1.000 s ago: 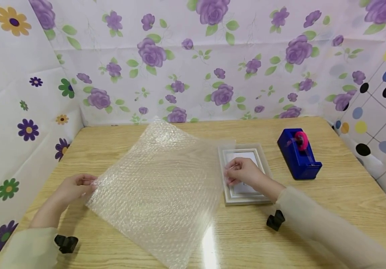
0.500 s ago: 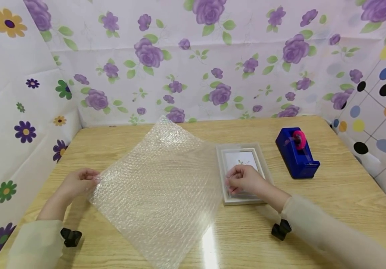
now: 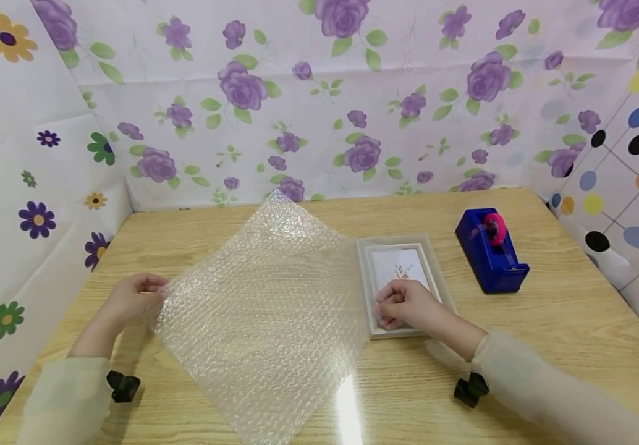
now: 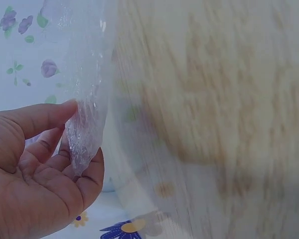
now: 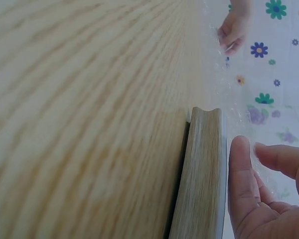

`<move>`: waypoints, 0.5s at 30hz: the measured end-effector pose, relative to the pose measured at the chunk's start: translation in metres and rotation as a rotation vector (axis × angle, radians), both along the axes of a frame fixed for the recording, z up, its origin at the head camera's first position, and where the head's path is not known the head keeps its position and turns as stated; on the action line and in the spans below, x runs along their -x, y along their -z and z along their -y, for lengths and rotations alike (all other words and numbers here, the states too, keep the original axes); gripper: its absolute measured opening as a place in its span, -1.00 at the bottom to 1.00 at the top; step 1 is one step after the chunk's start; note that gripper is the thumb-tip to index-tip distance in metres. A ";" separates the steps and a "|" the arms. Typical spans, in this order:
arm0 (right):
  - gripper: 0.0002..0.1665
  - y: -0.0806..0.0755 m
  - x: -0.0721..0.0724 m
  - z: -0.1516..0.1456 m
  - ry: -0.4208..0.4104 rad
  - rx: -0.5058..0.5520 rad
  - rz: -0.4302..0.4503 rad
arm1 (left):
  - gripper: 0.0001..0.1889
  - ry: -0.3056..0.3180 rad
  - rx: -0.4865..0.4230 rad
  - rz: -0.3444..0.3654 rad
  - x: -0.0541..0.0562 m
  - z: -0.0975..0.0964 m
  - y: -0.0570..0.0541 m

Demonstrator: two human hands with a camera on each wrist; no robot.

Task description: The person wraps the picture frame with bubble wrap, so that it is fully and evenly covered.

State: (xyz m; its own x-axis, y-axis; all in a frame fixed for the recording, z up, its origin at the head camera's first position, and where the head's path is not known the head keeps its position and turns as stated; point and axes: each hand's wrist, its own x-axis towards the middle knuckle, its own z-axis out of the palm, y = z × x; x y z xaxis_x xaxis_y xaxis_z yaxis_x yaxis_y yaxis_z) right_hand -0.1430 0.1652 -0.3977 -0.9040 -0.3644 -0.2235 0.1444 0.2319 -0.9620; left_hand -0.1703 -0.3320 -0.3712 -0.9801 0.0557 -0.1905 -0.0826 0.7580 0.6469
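Note:
A clear sheet of bubble wrap is spread cornerwise over the table, its right part overlapping the picture frame. My left hand pinches its left corner between thumb and fingers; in the left wrist view the bunched film hangs from that grip. Over the lower part of the pale picture frame, my right hand pinches the opposite corner of the wrap. The frame lies face up and shows a small floral print. In the right wrist view my fingers are close over the frame's face.
A blue tape dispenser with a pink roll stands right of the picture frame. The wood-grain table is bordered by a flowered cloth at the back and patterned cloths at both sides.
My left hand has shifted slightly right and away from me with the wrap's corner. The right hand has come slightly nearer to me, uncovering the print; the wrap has turned a little.

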 end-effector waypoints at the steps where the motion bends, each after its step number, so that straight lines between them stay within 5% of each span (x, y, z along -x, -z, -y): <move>1: -0.76 0.000 -0.001 0.000 0.004 -0.002 0.000 | -0.60 -0.001 -0.002 -0.001 0.000 0.000 0.000; 15: -0.68 -0.006 -0.008 -0.003 0.002 -0.061 -0.077 | -0.53 0.005 0.005 -0.004 0.001 0.007 0.004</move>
